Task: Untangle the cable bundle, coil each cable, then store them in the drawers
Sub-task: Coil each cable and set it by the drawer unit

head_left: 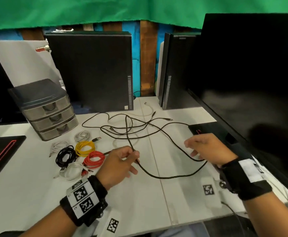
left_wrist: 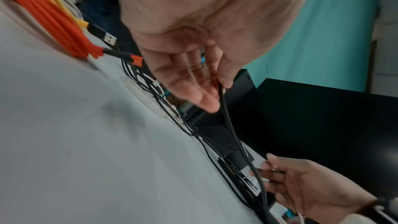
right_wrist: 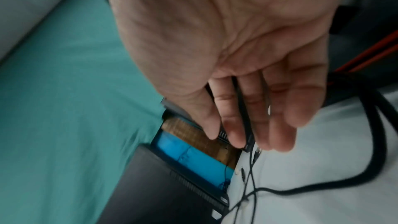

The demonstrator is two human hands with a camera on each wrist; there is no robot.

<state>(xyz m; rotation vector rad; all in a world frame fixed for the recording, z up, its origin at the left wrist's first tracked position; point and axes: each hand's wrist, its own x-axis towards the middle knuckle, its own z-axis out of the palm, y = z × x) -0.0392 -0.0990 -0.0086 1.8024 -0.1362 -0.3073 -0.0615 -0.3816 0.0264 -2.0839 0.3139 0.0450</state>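
1. Head view. Left hand point(head_left: 117, 164) pinching the black cable point(head_left: 170, 176) between thumb and forefinger at centre frame. Right hand point(head_left: 206, 148) at 3 o'clock of it, fingers loosely extended, grip released, the cable's loop passing beneath the fingers; contact cannot be told. Remaining tangle point(head_left: 129, 127) of black and white leads lying at 12 o'clock of the hands on the white surface point(head_left: 28, 168). Six finished coils, among them yellow coil point(head_left: 85, 148) and red coil point(head_left: 93, 159), lying at 10 o'clock of the left hand. Drawer unit point(head_left: 49, 113) farther out at 10 o'clock, all three drawers closed.

2. Left wrist view. Black cable confirmed held at the fingertips point(left_wrist: 210, 103), running down to the right hand. Red connector point(left_wrist: 136, 60) and yellow coil's plug close beside the held hand.

3. Right wrist view. Palm open, fingers point(right_wrist: 254, 125) straight, nothing clasped; blurred.

4. Risks, as judged. Pulling the held cable while crossed under other strands likely to tighten a knot or drag the tangle. Sweeping left forearm liable to disturb the finished coils.

5. Obstructions. Computer towers point(head_left: 91, 71) and monitor point(head_left: 251, 74) closing the far and right sides; monitor base point(head_left: 206, 130) near the right hand, a snag point for loops.
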